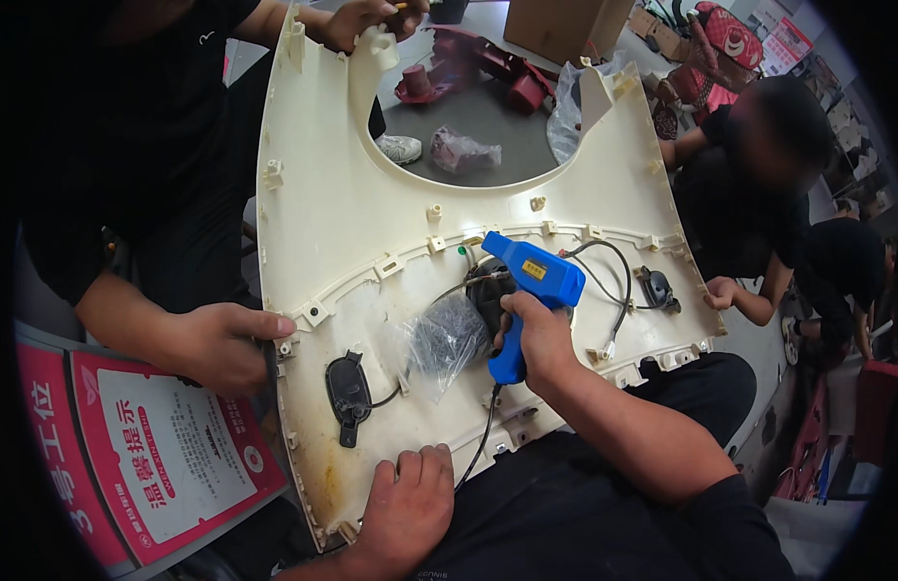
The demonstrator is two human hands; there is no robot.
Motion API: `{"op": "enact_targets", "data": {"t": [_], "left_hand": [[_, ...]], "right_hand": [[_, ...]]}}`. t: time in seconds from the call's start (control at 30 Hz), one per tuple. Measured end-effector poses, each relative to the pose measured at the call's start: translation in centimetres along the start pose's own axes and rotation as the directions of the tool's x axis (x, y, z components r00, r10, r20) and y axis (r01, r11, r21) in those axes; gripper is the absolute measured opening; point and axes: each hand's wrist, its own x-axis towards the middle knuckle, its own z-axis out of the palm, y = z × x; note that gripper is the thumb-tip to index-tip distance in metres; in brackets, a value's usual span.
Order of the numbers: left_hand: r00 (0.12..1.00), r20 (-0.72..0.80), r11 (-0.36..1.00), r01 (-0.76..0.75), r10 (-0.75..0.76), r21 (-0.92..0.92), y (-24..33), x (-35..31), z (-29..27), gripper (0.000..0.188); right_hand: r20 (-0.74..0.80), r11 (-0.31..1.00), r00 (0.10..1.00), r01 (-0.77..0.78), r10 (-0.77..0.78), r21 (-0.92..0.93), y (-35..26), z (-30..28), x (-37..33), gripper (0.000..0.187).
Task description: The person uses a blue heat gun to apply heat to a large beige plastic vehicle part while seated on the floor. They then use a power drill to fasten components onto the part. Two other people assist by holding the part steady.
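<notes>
Panel (333, 213), cream, lies with clips and bosses up, near edge at the wearer's lap. Left hand (405, 508) rests on its near-left edge, fingers bent; can't tell if that grip is clamped on anything. Cord (483, 441) drops from mid-panel over the near edge. It feeds the blue tool (555, 281), gun-shaped, over mid-panel, nose toward far left; can't tell if the nose touches. Right hand (547, 339) has its grip wrapped round the handle.

Just left of the tool: clear bag (447, 334), dark contents, unreadable. Farther left: oval black part (349, 395) on the panel, short lead running toward the bag. Red sign (260, 470) sits beyond the left edge. Right of the tool: looped cable (627, 281), then a second black part (657, 288).

Co-worker's hand (231, 344) on the left edge, same person's other hand (362, 21) at the far-left corner. Second co-worker's hand (722, 292) at the right edge. Beyond the cutout: wrapped piece (463, 152), red parts (528, 93), cardboard box (565, 29).
</notes>
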Motion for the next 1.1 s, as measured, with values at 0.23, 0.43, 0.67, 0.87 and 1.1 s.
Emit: {"op": "enact_targets", "data": {"t": [0.23,0.43,0.67,0.87,1.1], "left_hand": [[1.0,0.002,1.0,-0.001,0.001,0.007,0.0,0.05,0.05,0.042],[1.0,0.004,1.0,0.001,-0.001,-0.015,-0.05,0.02,0.24,0.042],[1.0,-0.005,0.999,-0.007,0.007,-0.031,-0.13,0.04,0.19,0.041],[1.0,-0.005,1.0,-0.02,0.02,-0.007,-0.2,0.07,0.26,0.04],[1.0,-0.008,1.0,-0.018,0.018,0.016,-0.14,0.05,0.31,0.039]], "right_hand": [[0.012,0.999,1.0,0.026,-0.026,-0.045,-0.09,0.14,-0.12,0.013],[-0.002,0.997,0.999,0.042,-0.042,-0.064,0.01,0.18,-0.28,0.014],[0.023,0.993,0.997,0.08,-0.079,-0.089,0.26,0.08,-0.36,0.015],[0.02,0.994,0.998,0.059,-0.057,-0.091,0.13,0.2,-0.39,0.015],[0.011,0.989,0.999,0.052,-0.051,-0.142,-0.37,0.59,-0.59,0.015]]}}
